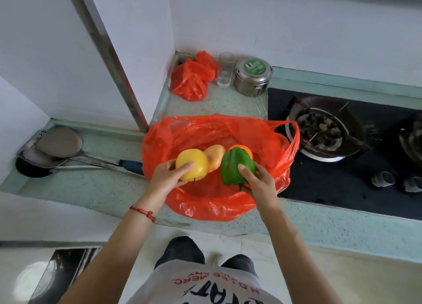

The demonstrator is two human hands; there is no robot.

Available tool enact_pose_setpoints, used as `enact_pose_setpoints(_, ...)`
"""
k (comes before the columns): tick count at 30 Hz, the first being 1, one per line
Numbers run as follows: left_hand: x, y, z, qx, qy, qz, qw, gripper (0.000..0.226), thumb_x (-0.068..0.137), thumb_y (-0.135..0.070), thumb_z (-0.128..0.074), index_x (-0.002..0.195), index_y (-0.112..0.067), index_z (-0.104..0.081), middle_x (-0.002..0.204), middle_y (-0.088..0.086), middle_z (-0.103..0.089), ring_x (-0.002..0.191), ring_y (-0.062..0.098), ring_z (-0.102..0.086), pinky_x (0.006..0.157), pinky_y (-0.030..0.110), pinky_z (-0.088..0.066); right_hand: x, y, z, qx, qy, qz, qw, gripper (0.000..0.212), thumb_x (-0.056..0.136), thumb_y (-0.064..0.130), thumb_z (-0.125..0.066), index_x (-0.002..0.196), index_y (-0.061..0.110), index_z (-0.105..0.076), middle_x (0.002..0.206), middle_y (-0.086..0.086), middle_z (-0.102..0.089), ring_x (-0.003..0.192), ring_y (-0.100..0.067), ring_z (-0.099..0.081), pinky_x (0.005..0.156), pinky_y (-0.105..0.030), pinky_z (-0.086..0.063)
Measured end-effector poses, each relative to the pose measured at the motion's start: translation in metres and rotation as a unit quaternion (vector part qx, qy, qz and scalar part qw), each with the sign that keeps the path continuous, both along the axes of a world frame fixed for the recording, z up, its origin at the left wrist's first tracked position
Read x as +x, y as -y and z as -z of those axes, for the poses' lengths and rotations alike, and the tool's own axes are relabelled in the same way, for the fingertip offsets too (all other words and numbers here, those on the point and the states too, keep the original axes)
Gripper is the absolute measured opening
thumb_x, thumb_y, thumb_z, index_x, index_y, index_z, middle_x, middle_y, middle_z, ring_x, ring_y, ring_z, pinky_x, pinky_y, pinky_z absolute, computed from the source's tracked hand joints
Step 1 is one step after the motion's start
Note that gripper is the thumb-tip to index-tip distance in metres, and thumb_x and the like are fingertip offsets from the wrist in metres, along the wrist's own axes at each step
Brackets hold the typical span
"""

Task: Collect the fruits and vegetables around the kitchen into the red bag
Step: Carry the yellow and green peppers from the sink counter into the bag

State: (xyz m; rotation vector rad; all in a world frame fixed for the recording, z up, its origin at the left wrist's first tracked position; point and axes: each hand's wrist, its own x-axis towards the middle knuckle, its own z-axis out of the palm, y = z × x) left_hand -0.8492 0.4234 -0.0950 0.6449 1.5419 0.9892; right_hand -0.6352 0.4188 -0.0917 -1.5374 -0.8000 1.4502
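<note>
Yellow apple and green pepper in hands over red bag

Red bag: was translucent orange-red.
Apple: was plain yellow.
Bell pepper: was solid green.
Orange: was bright orange.
Pale fruit: was yellow-orange, blotched.
Counter: was pale green, finely speckled.
Stove: was black.
Tin: was silver, with a green lid label.
Wrist string: was red.
Shirt: was grey with red and black lettering.
</note>
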Motion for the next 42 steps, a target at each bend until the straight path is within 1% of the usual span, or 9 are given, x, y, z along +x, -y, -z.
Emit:
enact_pose_setpoints(5, -0.024, -0.026, 0.010, -0.018, -0.020, 0.074, 0.997, 0.035, 0.078, -0.023, -0.070, 0.108, -0.010, -0.059, 0.106, 0.011, -0.063, 0.089, 0.017, -0.062, 0.075, 0.032, -0.056, -0.035, -0.001, 0.012, -0.024, 0.019, 0.059, 0.998, 0.057, 0.075, 0.033, -0.072, 0.124, 0.012, -0.052, 0.106, -0.003, -0.063, 0.098, -0.018, -0.063, 0.084, -0.038, -0.055)
enact_pose_setpoints(12, -0.045, -0.040, 0.017, -0.043, -0.017, 0.141, 0.989, 0.027, 0.078, -0.020, -0.070, 0.102, -0.012, -0.061, 0.093, 0.004, -0.064, 0.088, 0.018, -0.061, 0.079, 0.034, -0.054, -0.064, 0.012, 0.021, -0.051, 0.032, 0.136, 0.989, 0.049, 0.076, 0.029, -0.072, 0.120, 0.016, -0.054, 0.100, -0.001, -0.064, 0.088, -0.015, -0.065, 0.073, -0.032, -0.057)
enact_pose_setpoints(18, -0.053, -0.047, 0.023, -0.066, -0.052, 0.173, 0.981, 0.011, 0.078, -0.020, -0.071, 0.083, -0.017, -0.061, 0.085, 0.005, -0.063, 0.087, 0.024, -0.060, 0.083, 0.044, -0.052, -0.069, 0.021, 0.032, -0.081, 0.094, 0.173, 0.977, 0.059, 0.073, 0.036, -0.074, 0.124, 0.015, -0.051, 0.100, 0.000, -0.063, 0.089, -0.014, -0.063, 0.074, -0.032, -0.056)
enact_pose_setpoints(22, -0.049, -0.047, 0.025, -0.076, -0.092, 0.195, 0.973, 0.028, 0.074, -0.026, -0.074, 0.094, -0.009, -0.063, 0.097, 0.017, -0.067, 0.092, 0.031, -0.063, 0.083, 0.048, -0.054, -0.066, 0.019, 0.040, -0.107, 0.155, 0.159, 0.969, 0.071, 0.070, 0.043, -0.073, 0.129, 0.013, -0.047, 0.113, -0.005, -0.061, 0.101, -0.020, -0.060, 0.088, -0.040, -0.053)
enact_pose_setpoints(30, -0.045, -0.049, 0.026, -0.081, -0.122, 0.213, 0.966, 0.016, 0.076, -0.027, -0.072, 0.079, -0.015, -0.063, 0.091, 0.017, -0.066, 0.084, 0.028, -0.062, 0.081, 0.047, -0.054, -0.068, 0.015, 0.048, -0.137, 0.197, 0.143, 0.960, 0.081, 0.070, 0.048, -0.072, 0.135, 0.010, -0.040, 0.126, -0.008, -0.056, 0.115, -0.025, -0.053, 0.098, -0.043, -0.045)
enact_pose_setpoints(35, -0.044, -0.048, 0.025, -0.070, -0.130, 0.225, 0.963, 0.032, 0.073, -0.034, -0.074, 0.091, -0.009, -0.066, 0.092, 0.015, -0.068, 0.087, 0.027, -0.064, 0.080, 0.046, -0.056, -0.068, 0.012, 0.047, -0.130, 0.219, 0.124, 0.959, 0.079, 0.072, 0.049, -0.070, 0.134, 0.010, -0.041, 0.125, -0.008, -0.057, 0.114, -0.025, -0.054, 0.098, -0.044, -0.045)
enact_pose_setpoints(38, -0.046, -0.046, 0.025, -0.047, -0.160, 0.237, 0.957, 0.055, 0.052, -0.059, -0.069, 0.091, -0.019, -0.065, 0.095, 0.010, -0.069, 0.093, 0.026, -0.064, 0.084, 0.047, -0.054, -0.068, 0.011, 0.046, -0.129, 0.230, 0.114, 0.958, 0.081, 0.072, 0.051, -0.069, 0.135, 0.010, -0.040, 0.128, -0.009, -0.056, 0.117, -0.026, -0.052, 0.099, -0.044, -0.044)
enact_pose_setpoints(40, -0.049, -0.045, 0.026, -0.026, -0.182, 0.251, 0.950, 0.078, 0.046, -0.066, -0.062, 0.106, -0.016, -0.064, 0.107, 0.008, -0.068, 0.101, 0.024, -0.062, 0.090, 0.046, -0.050, -0.067, 0.012, 0.044, -0.126, 0.238, 0.109, 0.957, 0.081, 0.073, 0.051, -0.068, 0.136, 0.010, -0.039, 0.131, -0.009, -0.054, 0.119, -0.026, -0.050, 0.100, -0.042, -0.043)
enact_pose_setpoints(42, -0.050, -0.045, 0.023, -0.016, -0.207, 0.255, 0.944, 0.094, 0.052, -0.065, -0.063, 0.127, -0.010, -0.052, 0.128, 0.011, -0.058, 0.117, 0.025, -0.053, 0.101, 0.044, -0.042, -0.066, 0.014, 0.043, -0.118, 0.244, 0.102, 0.957, 0.078, 0.075, 0.049, -0.067, 0.136, 0.010, -0.038, 0.133, -0.008, -0.052, 0.122, -0.025, -0.048, 0.102, -0.039, -0.041)
